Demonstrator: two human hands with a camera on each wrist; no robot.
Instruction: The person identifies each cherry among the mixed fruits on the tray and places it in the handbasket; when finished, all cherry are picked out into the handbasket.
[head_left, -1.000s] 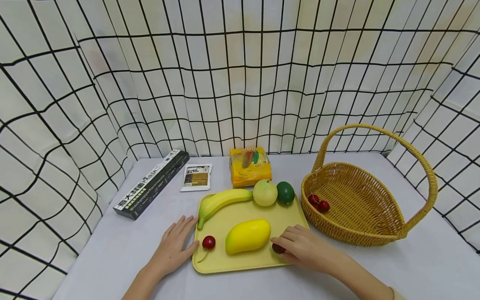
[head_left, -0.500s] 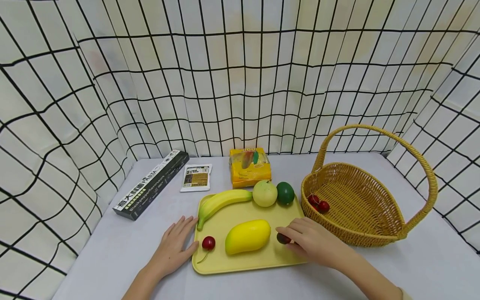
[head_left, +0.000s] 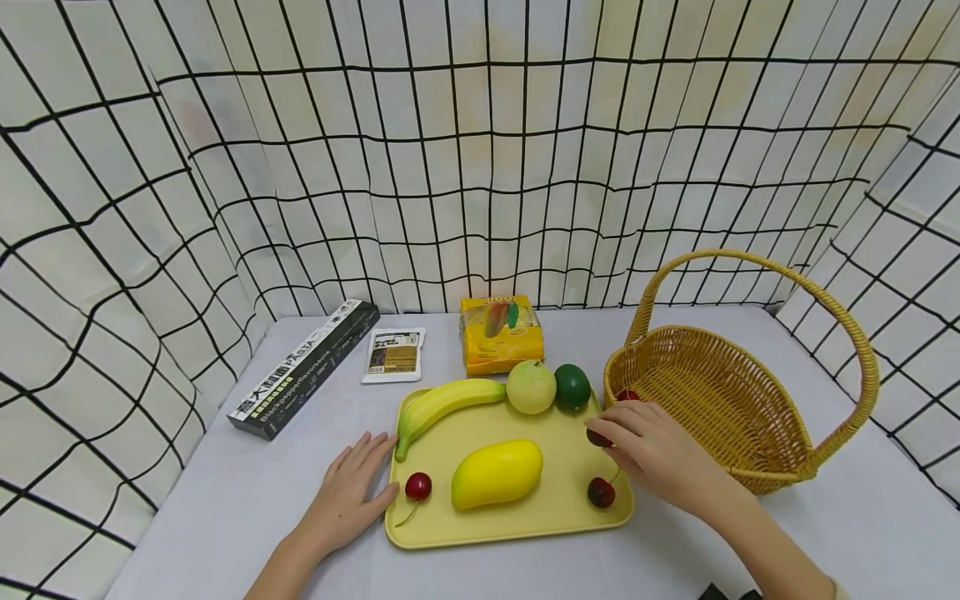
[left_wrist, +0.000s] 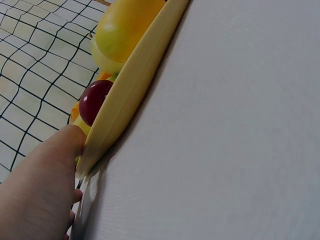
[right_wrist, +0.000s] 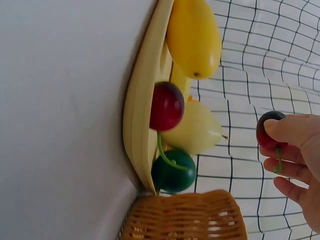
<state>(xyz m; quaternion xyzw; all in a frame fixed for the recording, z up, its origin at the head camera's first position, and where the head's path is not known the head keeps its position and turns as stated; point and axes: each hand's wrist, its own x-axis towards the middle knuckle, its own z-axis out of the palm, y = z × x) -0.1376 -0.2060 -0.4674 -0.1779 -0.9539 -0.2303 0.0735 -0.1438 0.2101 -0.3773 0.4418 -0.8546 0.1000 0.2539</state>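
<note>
My right hand (head_left: 660, 454) pinches a dark red cherry (right_wrist: 267, 132) by thumb and fingertips, its green stem hanging down. It hovers over the right side of the yellow tray (head_left: 555, 512), close to the wicker basket (head_left: 742, 400). Below it, a second cherry (head_left: 601, 492) lies in the tray's near right corner. My left hand (head_left: 352, 492) lies flat on the table, fingers straight, touching the tray's left rim. Near that rim sits another cherry (head_left: 417, 486). A mango (head_left: 497, 473), a banana (head_left: 446, 406), a pale green round fruit (head_left: 531, 387) and a dark green fruit (head_left: 572, 387) are also there.
Red cherries (head_left: 628, 395) in the basket are partly hidden by my right hand; its tall handle (head_left: 862, 358) arches over it. Behind the tray lie a yellow packet (head_left: 501, 337), a white sachet (head_left: 394, 356) and a black pasta box (head_left: 303, 371). Grid-patterned cloth walls surround the table.
My right hand has carried the pinched cherry up and right, from beside the mango to near the basket. The cherry in the near right corner is now uncovered. My left hand stays put.
</note>
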